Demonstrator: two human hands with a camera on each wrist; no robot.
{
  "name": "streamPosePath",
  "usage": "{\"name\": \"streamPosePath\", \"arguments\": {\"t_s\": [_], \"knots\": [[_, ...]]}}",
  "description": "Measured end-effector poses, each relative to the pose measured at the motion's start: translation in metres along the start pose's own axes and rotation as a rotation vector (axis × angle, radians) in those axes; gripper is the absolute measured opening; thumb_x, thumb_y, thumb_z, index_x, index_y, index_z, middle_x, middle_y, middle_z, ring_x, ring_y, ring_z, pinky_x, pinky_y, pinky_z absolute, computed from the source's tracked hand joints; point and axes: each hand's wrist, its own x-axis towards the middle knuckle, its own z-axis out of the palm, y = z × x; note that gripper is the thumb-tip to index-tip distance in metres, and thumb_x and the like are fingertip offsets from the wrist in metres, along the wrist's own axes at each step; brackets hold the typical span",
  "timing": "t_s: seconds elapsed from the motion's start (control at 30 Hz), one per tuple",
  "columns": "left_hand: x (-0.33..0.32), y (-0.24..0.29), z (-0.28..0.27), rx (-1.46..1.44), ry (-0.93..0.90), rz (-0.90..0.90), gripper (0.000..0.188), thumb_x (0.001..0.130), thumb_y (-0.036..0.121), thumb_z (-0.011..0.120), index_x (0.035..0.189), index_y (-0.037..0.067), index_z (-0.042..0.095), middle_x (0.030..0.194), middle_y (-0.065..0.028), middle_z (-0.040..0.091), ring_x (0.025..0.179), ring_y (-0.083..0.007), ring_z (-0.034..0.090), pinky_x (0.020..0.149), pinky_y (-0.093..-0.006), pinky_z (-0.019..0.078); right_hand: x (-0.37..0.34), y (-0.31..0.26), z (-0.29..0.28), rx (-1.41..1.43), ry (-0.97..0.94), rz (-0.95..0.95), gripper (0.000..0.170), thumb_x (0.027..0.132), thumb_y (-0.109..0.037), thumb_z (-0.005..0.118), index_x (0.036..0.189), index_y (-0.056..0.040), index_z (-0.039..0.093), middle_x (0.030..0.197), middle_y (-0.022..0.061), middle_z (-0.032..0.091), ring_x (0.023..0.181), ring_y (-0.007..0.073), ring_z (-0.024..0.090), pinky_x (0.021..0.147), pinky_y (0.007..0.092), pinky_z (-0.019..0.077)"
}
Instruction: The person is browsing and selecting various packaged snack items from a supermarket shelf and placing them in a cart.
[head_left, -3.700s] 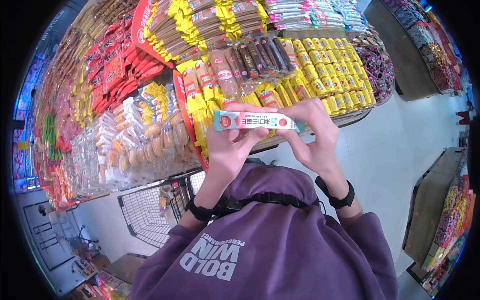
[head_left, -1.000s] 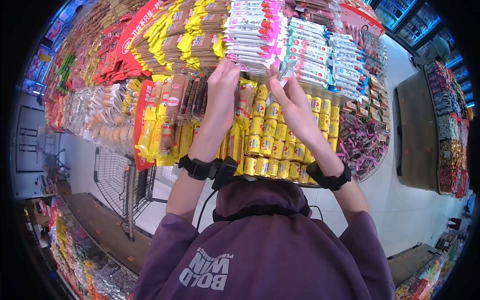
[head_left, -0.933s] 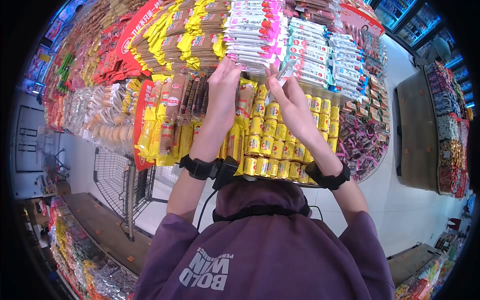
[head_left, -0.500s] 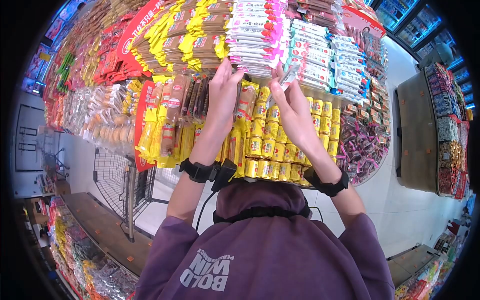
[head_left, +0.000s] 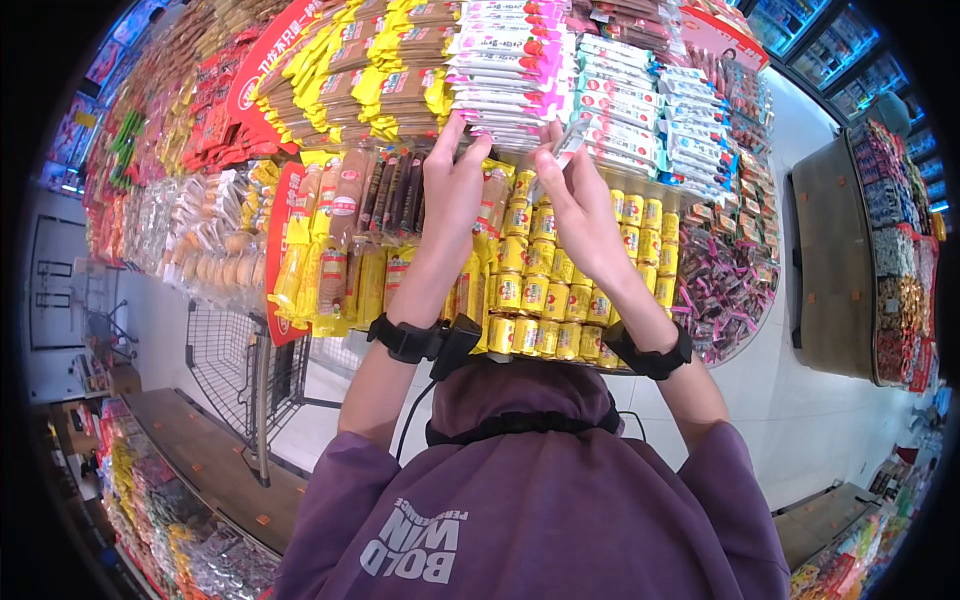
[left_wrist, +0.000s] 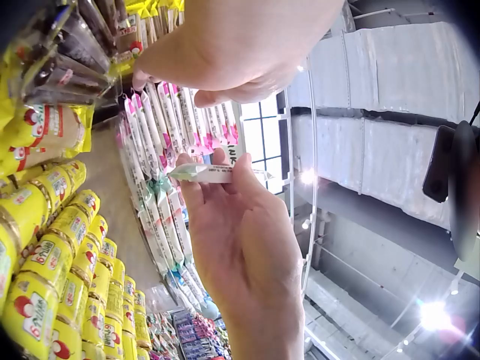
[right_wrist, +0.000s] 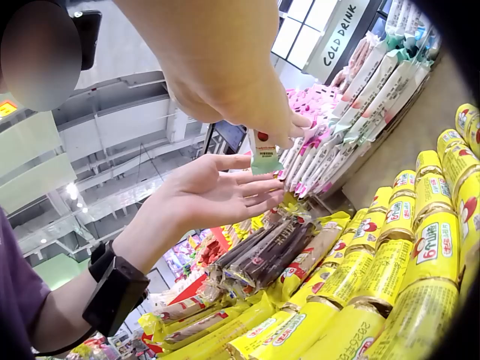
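Observation:
In the head view my right hand [head_left: 590, 215] pinches a thin white-and-green snack bar [head_left: 572, 143] between thumb and fingers. The wrapper's printed white side and pale green end [right_wrist: 265, 161] show in the right wrist view. My left hand [head_left: 452, 190] holds nothing; its fingers are extended, palm facing the bar, as the right wrist view shows. Both hands are in front of a stack of pink-and-white wrapped bars [head_left: 508, 100]. Just right of that stack lie green-and-white bars [head_left: 618, 120] with wrappers like the held one.
Rows of yellow-wrapped rolls [head_left: 540, 262] stand below the hands. Dark packaged sticks [head_left: 395, 195] and yellow packs lie to the left, blue-and-white bars [head_left: 695, 125] to the right. A shopping cart [head_left: 225, 360] is at lower left, another display counter [head_left: 840, 260] at right.
Earlier both hands held the bar close to the body; the left has since let go, and both have come over the display. In the last second the left thumb and fingers have spread slightly.

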Motion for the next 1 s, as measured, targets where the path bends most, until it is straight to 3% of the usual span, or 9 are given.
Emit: {"name": "streamPosePath", "arguments": {"t_s": [0.1, 0.27, 0.47, 0.53, 0.63, 0.73, 0.77, 0.87, 1.0], "knots": [[0.000, 0.000, -0.001, -0.007, -0.032, -0.004, 0.065, 0.095, 0.013, 0.058, 0.150, -0.010, 0.030, 0.155, -0.0218, 0.036, 0.145, -0.0227, 0.034, 0.117, -0.0333, 0.0261, 0.001, 0.004, 0.000, -0.007, 0.017, -0.013, 0.033, 0.105, -0.030, 0.050, 0.108, 0.0032, 0.049, 0.077, 0.0118, 0.057, 0.067, 0.0168, 0.046, 0.066, 0.0360, 0.0425], [-0.001, 0.001, -0.003, 0.000, -0.019, -0.033, 0.065, 0.095, 0.013, 0.058, 0.149, -0.010, 0.031, 0.155, -0.0218, 0.035, 0.145, -0.0232, 0.033, 0.117, -0.0335, 0.0263, 0.001, -0.003, -0.006, 0.040, -0.089, 0.157, 0.056, 0.106, -0.028, 0.049, 0.147, 0.0062, 0.034, 0.148, 0.0176, 0.043, 0.137, 0.0194, 0.040, 0.114, 0.0343, 0.0301], [-0.006, -0.002, -0.005, 0.040, -0.001, 0.036, 0.069, 0.096, 0.013, 0.058, 0.152, -0.008, 0.023, 0.153, -0.0197, 0.037, 0.138, -0.0215, 0.038, 0.112, -0.0327, 0.0310, -0.005, -0.007, -0.005, -0.094, 0.006, 0.020, 0.032, 0.104, -0.029, 0.051, 0.100, 0.0023, 0.047, 0.072, 0.0122, 0.053, 0.064, 0.0175, 0.044, 0.061, 0.0372, 0.0399], [-0.005, -0.011, -0.004, 0.056, 0.013, 0.113, 0.070, 0.096, 0.012, 0.057, 0.154, -0.005, 0.021, 0.142, -0.0146, 0.052, 0.118, -0.0149, 0.056, 0.100, -0.0289, 0.0437, -0.009, -0.011, -0.004, -0.104, 0.009, -0.014, 0.029, 0.104, -0.027, 0.051, 0.102, 0.0025, 0.048, 0.073, 0.0135, 0.054, 0.064, 0.0200, 0.048, 0.062, 0.0378, 0.0408], [-0.004, -0.014, -0.003, 0.064, -0.031, 0.120, 0.071, 0.096, 0.010, 0.056, 0.155, -0.005, 0.019, 0.140, -0.0160, 0.053, 0.118, -0.0152, 0.056, 0.098, -0.0299, 0.0455, -0.017, -0.024, -0.002, -0.123, -0.021, -0.068, 0.026, 0.103, -0.023, 0.051, 0.107, 0.0029, 0.047, 0.075, 0.0159, 0.056, 0.066, 0.0251, 0.054, 0.064, 0.0395, 0.0433], [-0.001, -0.015, -0.001, 0.096, -0.009, 0.106, 0.071, 0.095, 0.008, 0.057, 0.154, -0.005, 0.020, 0.139, -0.0165, 0.053, 0.115, -0.0156, 0.058, 0.096, -0.0301, 0.0469, -0.017, -0.035, -0.002, -0.137, -0.199, -0.005, 0.059, 0.105, -0.018, 0.047, 0.156, -0.0013, 0.022, 0.107, 0.0102, 0.061, 0.089, 0.0159, 0.056, 0.088, 0.0321, 0.0450], [-0.002, -0.014, 0.000, 0.076, -0.007, 0.105, 0.070, 0.095, 0.008, 0.057, 0.154, -0.005, 0.022, 0.138, -0.0170, 0.054, 0.112, -0.0147, 0.059, 0.092, -0.0292, 0.0479, -0.016, -0.038, 0.000, -0.137, -0.197, -0.015, 0.059, 0.105, -0.018, 0.047, 0.156, -0.0011, 0.024, 0.103, 0.0109, 0.061, 0.089, 0.0163, 0.056, 0.087, 0.0314, 0.0446], [-0.003, -0.011, 0.000, 0.065, -0.007, 0.077, 0.068, 0.095, 0.008, 0.058, 0.153, -0.005, 0.026, 0.136, -0.0176, 0.055, 0.103, -0.0118, 0.061, 0.082, -0.0265, 0.0499, -0.005, -0.021, 0.004, -0.100, -0.112, -0.139, 0.028, 0.103, -0.022, 0.051, 0.108, 0.0041, 0.043, 0.082, 0.0229, 0.058, 0.073, 0.0360, 0.059, 0.069, 0.0438, 0.0457], [0.000, -0.016, -0.003, 0.103, -0.007, 0.086, 0.065, 0.095, 0.008, 0.058, 0.152, -0.004, 0.031, 0.128, -0.0158, 0.060, 0.091, -0.0076, 0.061, 0.071, -0.0236, 0.0487, 0.003, -0.013, -0.002, -0.159, -0.118, -0.095, 0.030, 0.103, -0.025, 0.051, 0.105, 0.0045, 0.042, 0.083, 0.0240, 0.059, 0.077, 0.0392, 0.059, 0.072, 0.0451, 0.0451]]}}
